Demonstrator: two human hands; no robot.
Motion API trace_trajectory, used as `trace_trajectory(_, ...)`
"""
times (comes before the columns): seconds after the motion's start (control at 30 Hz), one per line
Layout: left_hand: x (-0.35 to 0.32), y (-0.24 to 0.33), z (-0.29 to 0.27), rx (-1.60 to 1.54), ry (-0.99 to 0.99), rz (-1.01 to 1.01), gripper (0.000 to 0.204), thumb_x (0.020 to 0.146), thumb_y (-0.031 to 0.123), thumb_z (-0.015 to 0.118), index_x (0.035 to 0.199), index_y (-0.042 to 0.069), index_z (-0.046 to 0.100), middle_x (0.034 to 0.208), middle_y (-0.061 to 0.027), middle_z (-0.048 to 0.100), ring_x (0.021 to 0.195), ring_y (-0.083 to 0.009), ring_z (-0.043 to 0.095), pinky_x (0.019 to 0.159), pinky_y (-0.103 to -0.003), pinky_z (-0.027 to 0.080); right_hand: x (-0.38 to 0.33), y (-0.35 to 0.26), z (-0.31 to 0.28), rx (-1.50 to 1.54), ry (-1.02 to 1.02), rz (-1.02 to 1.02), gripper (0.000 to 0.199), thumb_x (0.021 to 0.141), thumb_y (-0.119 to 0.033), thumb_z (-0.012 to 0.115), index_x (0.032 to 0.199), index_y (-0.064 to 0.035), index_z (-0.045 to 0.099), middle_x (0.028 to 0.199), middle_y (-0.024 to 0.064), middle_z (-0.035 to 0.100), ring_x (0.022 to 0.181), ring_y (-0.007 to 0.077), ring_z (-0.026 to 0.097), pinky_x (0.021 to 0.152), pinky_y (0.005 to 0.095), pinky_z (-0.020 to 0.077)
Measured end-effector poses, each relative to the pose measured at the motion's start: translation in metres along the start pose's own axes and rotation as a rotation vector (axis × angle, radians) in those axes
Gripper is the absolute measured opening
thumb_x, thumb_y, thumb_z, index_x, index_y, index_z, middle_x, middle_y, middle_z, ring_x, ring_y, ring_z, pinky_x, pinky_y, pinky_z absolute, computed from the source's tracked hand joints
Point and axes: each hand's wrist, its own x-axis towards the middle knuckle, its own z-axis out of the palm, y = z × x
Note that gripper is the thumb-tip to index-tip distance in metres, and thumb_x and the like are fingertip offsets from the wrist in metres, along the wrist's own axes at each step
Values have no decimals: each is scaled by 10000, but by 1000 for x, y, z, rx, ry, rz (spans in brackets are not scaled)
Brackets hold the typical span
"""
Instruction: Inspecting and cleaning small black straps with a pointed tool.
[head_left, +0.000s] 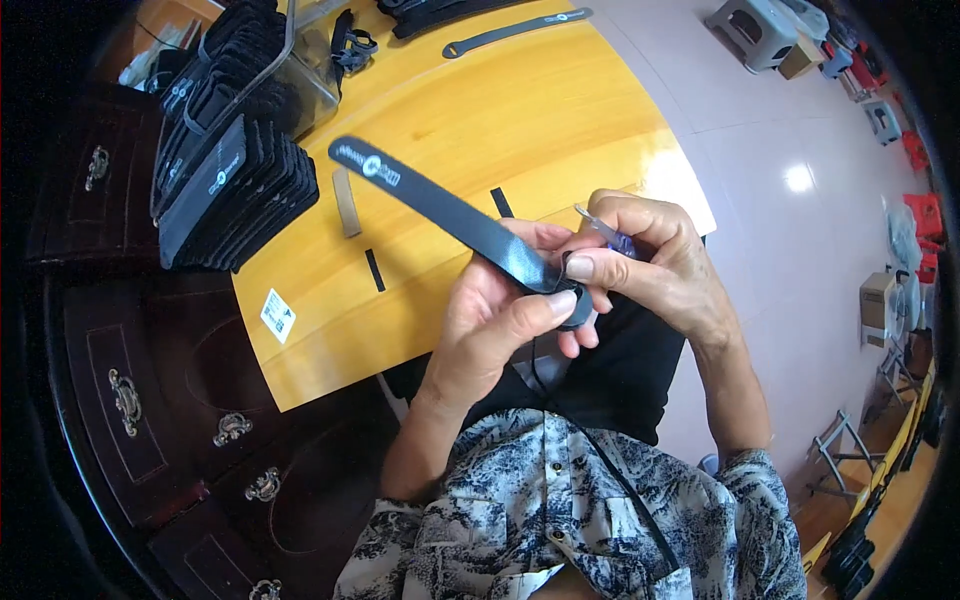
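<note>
Presently, my left hand [490, 325] grips the strap [460, 218] by the desk [560, 110] edge — my right hand [660, 255], holding a tool [608, 231], pinches its looped end. Apparently loop-forming; next calls for steady pinching.

Black strap [460, 221], yellow tabletop [530, 120]

Yellow wooden table [560, 110]; I log a dark grey strap [517, 34] toward the far side, two short black strips [375, 270], one tan strip [346, 203], white sticker [277, 317] near the left edge.

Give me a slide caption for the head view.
Left fingers and right fingers hold a black strap at a yellow table.
</note>
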Motion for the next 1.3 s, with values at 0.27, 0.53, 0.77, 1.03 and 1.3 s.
trace_trajectory(0.27,0,-2,2,-36,33,-25,384,851,118,524,1164,-12,343,902,-209,588,686,-209,623,575,-266,509,-5,-10,8,62,-46,-203,119,843,-70,647,893,35,624,808,65,590,614,136,646,542,230,543)
trace_trajectory(0.53,-7,7,13,68,136,-95,262,833,129,441,1062,21,372,716,-116,565,522,-123,516,473,-215,424,-4,-12,18,146,37,-70,131,861,-95,636,839,31,607,779,38,554,603,82,600,501,198,478)
trace_trajectory(0.77,-38,-2,19,97,-192,-471,169,794,94,411,955,45,413,626,-66,518,458,-65,390,447,-190,358,78,-14,-117,-83,562,-267,258,832,-360,678,885,-124,587,611,-93,373,487,14,266,430,203,181)
trace_trajectory(1.03,-74,-9,-20,35,24,-391,196,757,54,426,950,65,400,649,-104,539,489,-102,463,429,-190,358,70,-8,-262,-386,1011,-368,208,851,-293,667,885,-91,632,633,-86,450,522,3,337,447,178,230)
trace_trajectory(1.3,-53,-14,-29,-2,38,-263,230,754,38,433,975,68,381,694,-166,556,515,-145,476,483,-228,397,95,2,-158,-1146,1052,-504,180,817,-265,663,785,-100,598,717,86,630,644,265,619,520,348,455)
